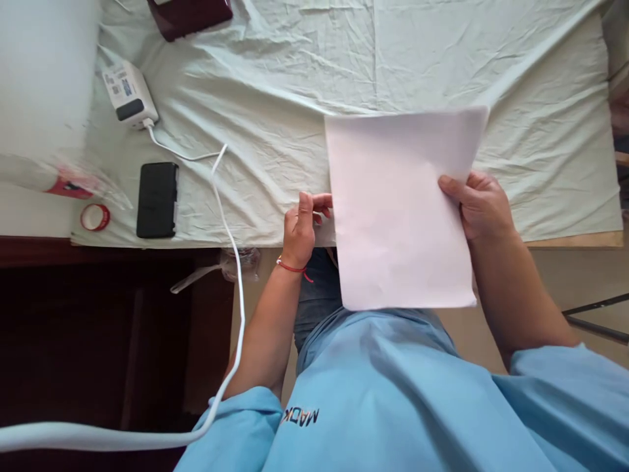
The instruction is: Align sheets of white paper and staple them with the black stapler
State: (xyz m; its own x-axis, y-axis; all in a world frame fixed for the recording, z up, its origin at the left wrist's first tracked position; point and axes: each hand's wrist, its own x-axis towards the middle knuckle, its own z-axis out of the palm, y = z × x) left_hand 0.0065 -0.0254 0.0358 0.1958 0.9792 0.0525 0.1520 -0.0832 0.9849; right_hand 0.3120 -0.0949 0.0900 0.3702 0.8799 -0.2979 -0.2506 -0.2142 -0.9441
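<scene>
White paper [403,216] is held up in front of me, over the table's front edge and close to my shirt; it may be more than one sheet. My right hand [484,200] grips its right edge, thumb on the near face and fingers behind. At the left edge is my left hand [301,229], wearing a thin red cord bracelet [292,267]. Its thumb points up, clear of the paper, and its fingers reach toward the edge, the tips partly hidden. It does not pinch the sheet.
A wrinkled pale green cloth [275,78] covers the table. On the left are a black phone-like slab [157,200], a white power adapter [129,95], a red tape roll [95,217] and a plastic bottle [69,182]. A white cable [228,223] runs past my left arm. A dark red object [189,14] is farther back.
</scene>
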